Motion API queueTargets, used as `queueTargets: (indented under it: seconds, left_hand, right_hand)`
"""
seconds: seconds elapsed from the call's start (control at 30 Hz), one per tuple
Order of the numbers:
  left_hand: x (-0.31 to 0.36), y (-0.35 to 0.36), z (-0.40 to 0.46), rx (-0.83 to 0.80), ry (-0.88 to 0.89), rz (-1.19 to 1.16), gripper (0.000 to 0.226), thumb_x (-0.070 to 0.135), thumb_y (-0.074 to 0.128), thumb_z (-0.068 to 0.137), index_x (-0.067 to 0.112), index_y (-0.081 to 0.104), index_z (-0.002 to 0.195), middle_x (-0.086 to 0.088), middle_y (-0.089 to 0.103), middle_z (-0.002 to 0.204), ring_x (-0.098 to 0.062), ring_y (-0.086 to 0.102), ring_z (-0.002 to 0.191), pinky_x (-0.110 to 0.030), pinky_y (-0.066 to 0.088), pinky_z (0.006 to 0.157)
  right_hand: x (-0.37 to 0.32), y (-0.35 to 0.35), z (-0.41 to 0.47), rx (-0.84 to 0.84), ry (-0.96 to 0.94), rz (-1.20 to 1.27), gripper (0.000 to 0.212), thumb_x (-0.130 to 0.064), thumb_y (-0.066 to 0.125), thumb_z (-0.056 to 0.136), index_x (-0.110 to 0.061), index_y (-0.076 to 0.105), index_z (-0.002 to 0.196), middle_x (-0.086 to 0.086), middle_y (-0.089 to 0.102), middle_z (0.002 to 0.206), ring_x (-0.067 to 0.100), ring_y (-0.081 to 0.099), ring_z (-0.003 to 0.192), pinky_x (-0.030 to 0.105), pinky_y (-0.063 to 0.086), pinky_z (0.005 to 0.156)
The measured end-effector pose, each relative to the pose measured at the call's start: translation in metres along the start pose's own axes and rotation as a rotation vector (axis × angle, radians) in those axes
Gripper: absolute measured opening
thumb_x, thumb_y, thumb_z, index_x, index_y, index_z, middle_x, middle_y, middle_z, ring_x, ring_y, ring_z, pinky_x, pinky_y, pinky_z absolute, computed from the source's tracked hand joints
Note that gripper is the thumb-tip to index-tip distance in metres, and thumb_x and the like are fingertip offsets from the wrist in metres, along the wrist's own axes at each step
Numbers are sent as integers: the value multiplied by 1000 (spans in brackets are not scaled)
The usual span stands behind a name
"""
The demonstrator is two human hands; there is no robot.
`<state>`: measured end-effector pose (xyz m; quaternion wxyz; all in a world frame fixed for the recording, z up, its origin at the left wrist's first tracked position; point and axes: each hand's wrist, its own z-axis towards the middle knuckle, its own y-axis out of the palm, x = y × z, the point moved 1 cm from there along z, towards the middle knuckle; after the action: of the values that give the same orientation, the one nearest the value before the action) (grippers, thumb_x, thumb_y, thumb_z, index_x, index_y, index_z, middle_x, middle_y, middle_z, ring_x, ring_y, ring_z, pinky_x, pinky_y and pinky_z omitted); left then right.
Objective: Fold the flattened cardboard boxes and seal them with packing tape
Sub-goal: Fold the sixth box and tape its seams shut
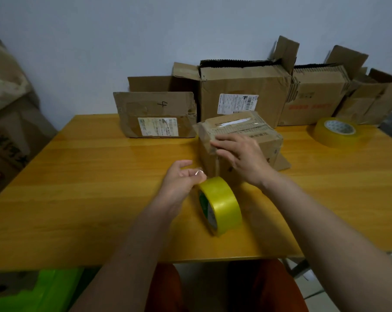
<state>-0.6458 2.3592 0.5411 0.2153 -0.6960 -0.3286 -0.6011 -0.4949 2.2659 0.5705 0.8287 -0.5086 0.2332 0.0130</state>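
A small brown cardboard box (240, 140), its top already taped, sits mid-way across the yellow wooden counter (100, 188). The right hand (240, 154) lies over its near top edge, fingers straight and pressing, the grip wide. Just in front stands a yellow roll of packing tape (222, 204) on edge, a clear strip running up to the box. The left hand (181, 179) pinches that roll's top rim. A second yellow tape roll (335, 131) lies flat far right, near larger cardboard boxes (244, 93) against the wall.
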Motion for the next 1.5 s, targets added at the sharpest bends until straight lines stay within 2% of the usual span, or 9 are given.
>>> queueTargets:
  seconds: [0.13,0.23,0.47,0.7,0.83,1.03,1.27,1.43,1.5]
  left_hand:
    - [-4,-4,-9,50,84,-52,45,-7,68,82,13,47,117,-12,68,94,-26,65,95,-41,50,93]
    - [-9,-2,-14,77,175,-64,37,-7,69,81,17,48,99,-8,70,84,-16,67,80,-30,53,79]
    - [-11,-2,-22,143,311,81,20,1,71,82,20,72,89,9,72,81,4,67,74,-11,50,68]
    - [-10,-2,-31,118,270,126,18,11,71,84,28,75,78,10,75,84,-2,67,87,-14,52,76]
    - [-6,-2,-34,90,221,83,23,6,67,87,28,73,90,9,73,83,-5,65,87,-16,50,77]
    - [1,1,-47,67,612,534,60,-12,54,87,34,53,126,14,67,98,-3,57,105,-12,41,94]
    - [12,26,-55,140,980,695,42,-9,71,77,9,68,115,-1,71,85,-9,59,91,-6,42,85]
    - [12,11,-52,328,641,1028,47,41,68,85,22,62,127,-1,64,120,-20,56,108,-30,44,83]
    - [14,3,-51,313,641,910,35,31,64,91,20,64,125,-3,64,118,-18,57,106,-36,48,89]
  right_hand:
    - [-13,0,-3,69,28,106,34,-25,55,95,-22,59,128,-6,51,136,13,40,129,31,28,108]
    - [-32,4,-26,289,-2,228,11,-19,60,92,-19,66,102,-5,61,105,12,53,101,25,44,86]
    - [-43,21,-55,-129,473,407,52,-60,65,77,-24,55,113,-13,54,104,6,52,94,24,43,75]
    - [-52,18,-72,-233,540,671,42,-40,81,68,-27,57,99,-3,66,96,13,64,89,31,56,76]
    - [-51,17,-82,-195,510,637,49,-35,82,69,-24,58,110,-4,64,100,15,61,93,34,54,80]
    - [-44,0,-90,-112,397,581,89,-33,82,70,-36,33,144,-18,40,140,2,34,129,27,33,105]
    - [-45,-12,-77,-33,394,538,7,-21,71,84,-23,65,86,0,50,112,7,47,102,24,38,92]
    - [-46,-9,-84,48,396,598,10,-16,71,83,-13,64,77,-2,60,107,2,52,96,23,40,88]
    - [-45,-8,-86,62,398,608,10,-15,71,83,-11,65,77,-1,61,107,2,52,96,23,40,88]
